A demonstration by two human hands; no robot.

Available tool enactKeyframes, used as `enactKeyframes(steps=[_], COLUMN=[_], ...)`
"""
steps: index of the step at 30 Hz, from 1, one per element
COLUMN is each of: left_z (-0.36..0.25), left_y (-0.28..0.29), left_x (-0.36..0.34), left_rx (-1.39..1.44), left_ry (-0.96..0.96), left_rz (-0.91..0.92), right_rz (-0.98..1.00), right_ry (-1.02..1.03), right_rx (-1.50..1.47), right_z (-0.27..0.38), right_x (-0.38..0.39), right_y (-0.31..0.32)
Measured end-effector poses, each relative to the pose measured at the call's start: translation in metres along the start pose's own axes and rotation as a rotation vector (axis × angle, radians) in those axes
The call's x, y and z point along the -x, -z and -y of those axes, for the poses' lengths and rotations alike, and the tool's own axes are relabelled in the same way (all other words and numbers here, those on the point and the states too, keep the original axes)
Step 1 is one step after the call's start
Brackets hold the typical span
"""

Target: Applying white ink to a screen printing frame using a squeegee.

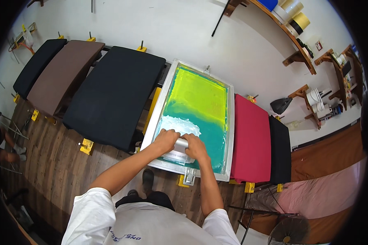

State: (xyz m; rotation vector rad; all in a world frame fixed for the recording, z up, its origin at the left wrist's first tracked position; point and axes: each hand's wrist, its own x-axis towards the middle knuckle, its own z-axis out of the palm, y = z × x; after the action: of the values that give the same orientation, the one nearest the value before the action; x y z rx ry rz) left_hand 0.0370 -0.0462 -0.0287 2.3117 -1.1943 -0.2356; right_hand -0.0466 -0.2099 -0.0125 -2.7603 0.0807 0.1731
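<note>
A screen-printing screen (207,93) in an aluminium frame lies in front of me, its mesh yellow-green toward the far end and teal nearer me. A patch of white ink (178,123) spreads over its near left part. Both my left hand (166,140) and my right hand (195,147) are closed on a silver squeegee (176,151) standing in the ink near the frame's front end; my fingers curl over its top bar. A metal clamp (189,176) is fixed at the frame's near edge.
Black (112,94), brown and red (251,139) padded platens flank the screen on yellow mounts. Wooden shelves (286,32) with tape rolls and containers line the wall. A fan (288,232) stands at lower right. Another person's leg (8,155) shows at far left.
</note>
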Motion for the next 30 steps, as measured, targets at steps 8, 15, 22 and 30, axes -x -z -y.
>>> enactKeyframes(steps=[8,15,22,30], left_z=[-0.028,0.011,0.005,-0.024], left_y=[0.007,0.003,-0.017,-0.007], left_x=[0.052,-0.034,-0.008,0.051], left_rx=[0.086,0.064,0.084,0.124], left_ry=[0.014,0.036,0.047,0.017], left_rz=[0.177,0.113,0.006,0.059], right_rz=[0.094,0.098,-0.017,-0.024], right_ry=[0.016,-0.009,-0.067,-0.107], right_rx=[-0.119,-0.072,-0.111,-0.136], right_z=[0.02,-0.024,-0.004,0.034], right_x=[0.053,-0.036,-0.012,0.058], right_y=[-0.007,0.013,-0.005,-0.012])
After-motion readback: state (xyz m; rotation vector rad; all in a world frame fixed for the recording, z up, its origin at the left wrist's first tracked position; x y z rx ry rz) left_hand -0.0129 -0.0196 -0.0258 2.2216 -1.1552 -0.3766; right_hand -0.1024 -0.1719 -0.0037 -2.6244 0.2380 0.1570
